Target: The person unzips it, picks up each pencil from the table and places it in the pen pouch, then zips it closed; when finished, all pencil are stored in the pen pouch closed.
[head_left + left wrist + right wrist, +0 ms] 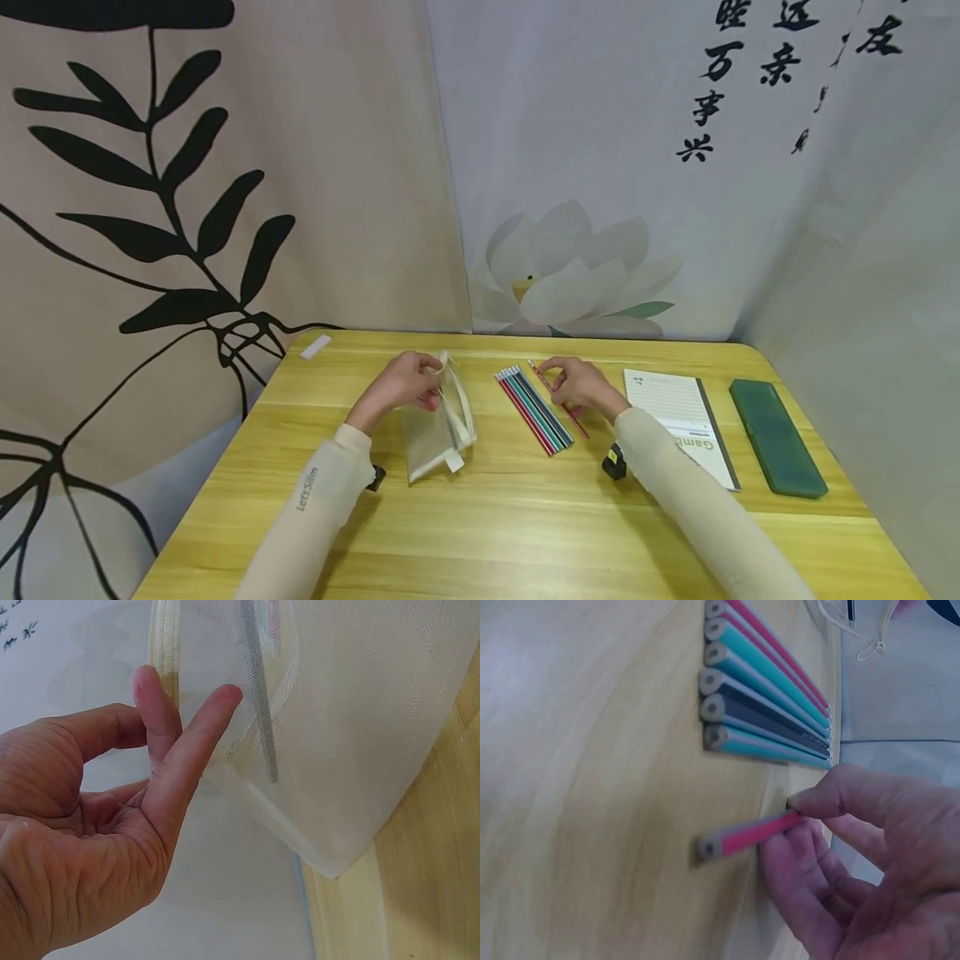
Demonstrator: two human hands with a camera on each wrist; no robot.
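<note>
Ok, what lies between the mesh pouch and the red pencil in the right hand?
A row of pencils lies on the table between the mesh pouch and the red pencil in the right hand, as the head view shows.

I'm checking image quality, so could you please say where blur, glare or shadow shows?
Head view: sleeves cast soft shadows on the table; right wrist view: the red pencil looks blurred at its near end, glare at upper left; left wrist view: the bag shows fine mesh.

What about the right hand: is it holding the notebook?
No, the right hand pinches a red pencil beside the row of pencils.
</note>
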